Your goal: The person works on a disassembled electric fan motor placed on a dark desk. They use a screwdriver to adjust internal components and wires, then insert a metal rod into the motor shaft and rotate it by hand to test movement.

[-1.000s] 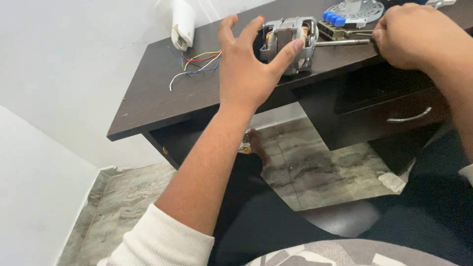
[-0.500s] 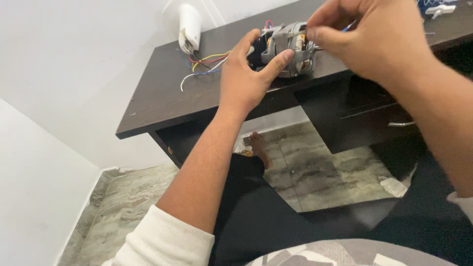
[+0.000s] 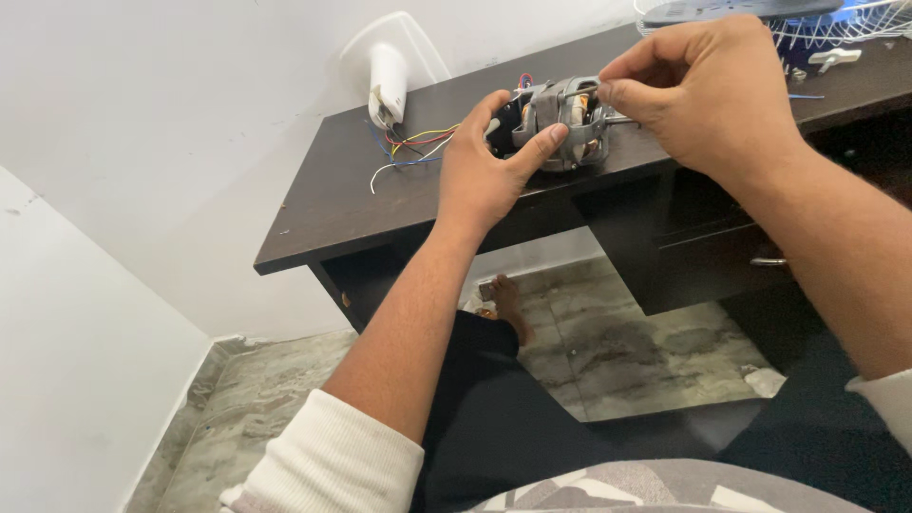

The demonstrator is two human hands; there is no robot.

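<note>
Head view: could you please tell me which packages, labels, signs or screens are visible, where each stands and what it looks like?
None that I can make out: no package, sign or screen, and no label shows on the motor, white plastic part, wires, fan grille or desk.

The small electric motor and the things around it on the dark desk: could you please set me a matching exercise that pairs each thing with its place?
Things:
1. small electric motor
2. white plastic housing
3. loose coloured wires
4. white wire fan guard

Places:
A. far right corner of the desk
B. between the housing and the motor
C. in the grip of the left hand
D. against the wall

Pairs: 1-C, 2-D, 3-B, 4-A
</note>
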